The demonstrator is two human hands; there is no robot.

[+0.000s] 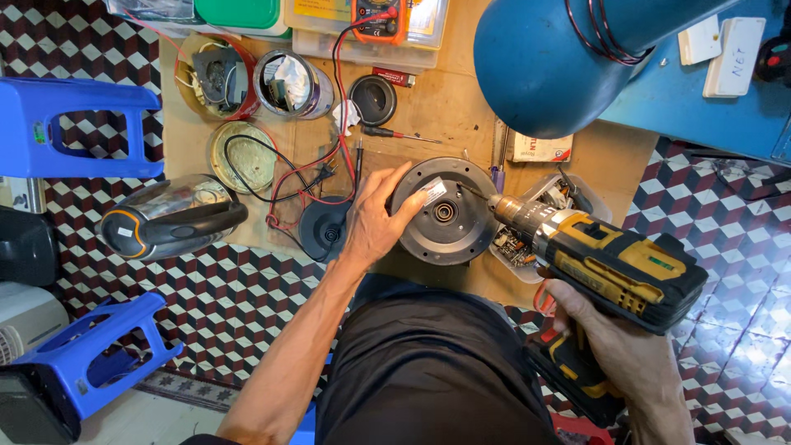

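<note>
My left hand [375,218] rests on the left rim of a round dark grey appliance base [449,239], which lies flat on a wooden board. Its fingers curl over the edge and steady it. My right hand [614,342] grips the handle of a yellow and black cordless drill [614,268]. The drill's thin bit points left and touches the top face of the base near its centre hub.
A steel kettle body [169,218] lies on its side at left, by a black round power base [324,231] with red and black wires. Metal tins [292,82], a multimeter [379,18], a screwdriver [395,133] and blue stools [78,124] surround the board. A big blue cylinder [552,62] overhangs top right.
</note>
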